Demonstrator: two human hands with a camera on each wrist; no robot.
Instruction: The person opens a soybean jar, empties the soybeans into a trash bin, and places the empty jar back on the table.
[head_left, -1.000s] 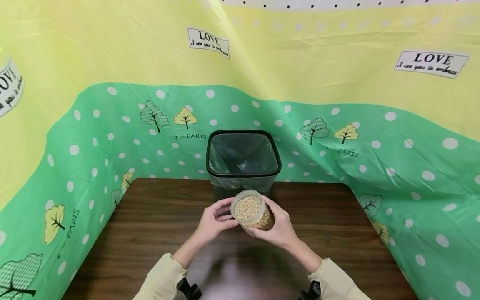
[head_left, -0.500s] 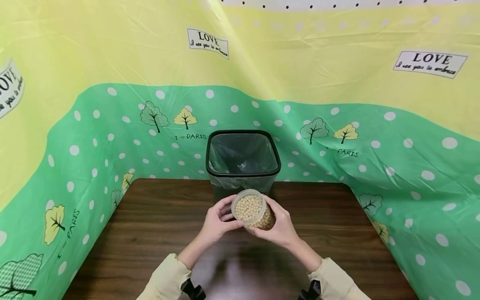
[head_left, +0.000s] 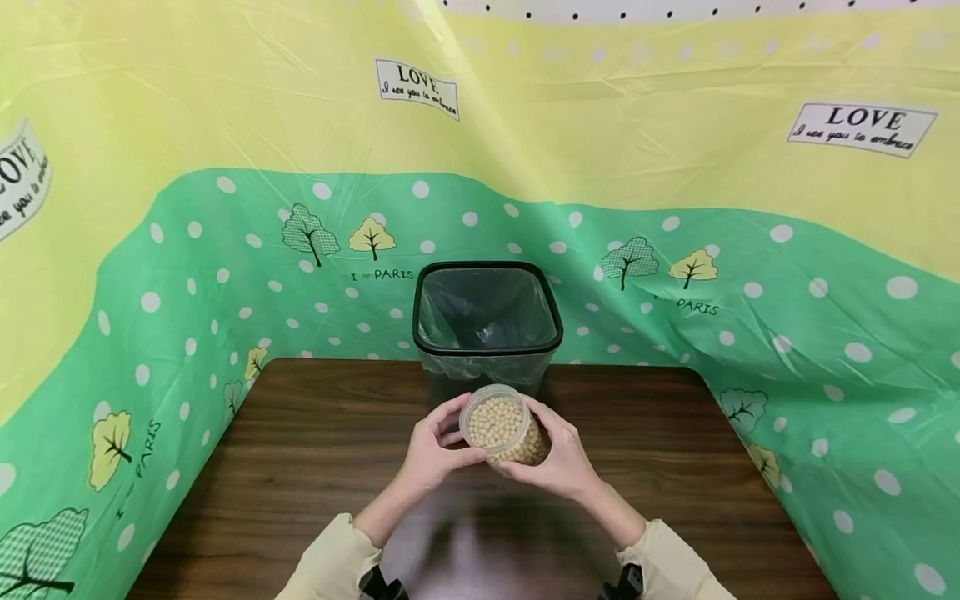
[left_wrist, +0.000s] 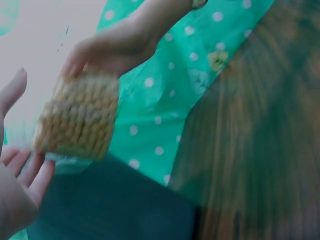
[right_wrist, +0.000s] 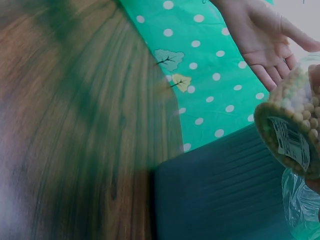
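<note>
A clear plastic jar (head_left: 536, 446), full of pale round beans (head_left: 495, 422), is held tilted above the table. My right hand (head_left: 564, 457) grips its side, thumb below and fingers round the far side. Whether a clear lid covers the jar's mouth, I cannot tell. My left hand (head_left: 427, 454) is at the mouth end, its thumb and fingers spread near the rim. In the left wrist view, left fingertips touch or nearly touch the jar (left_wrist: 80, 117). The right wrist view shows a barcode label (right_wrist: 290, 142) on the base and the left palm (right_wrist: 262, 40) facing the jar.
Just beyond the hands a dark bin (head_left: 487, 367) with a black rim and clear liner stands at the back of the brown wooden table (head_left: 315, 467). A green and yellow printed cloth (head_left: 225, 275) hangs around the table.
My left hand has shifted slightly right, closer in against the jar. The jar has dipped very slightly; the right hand's grip looks the same.
</note>
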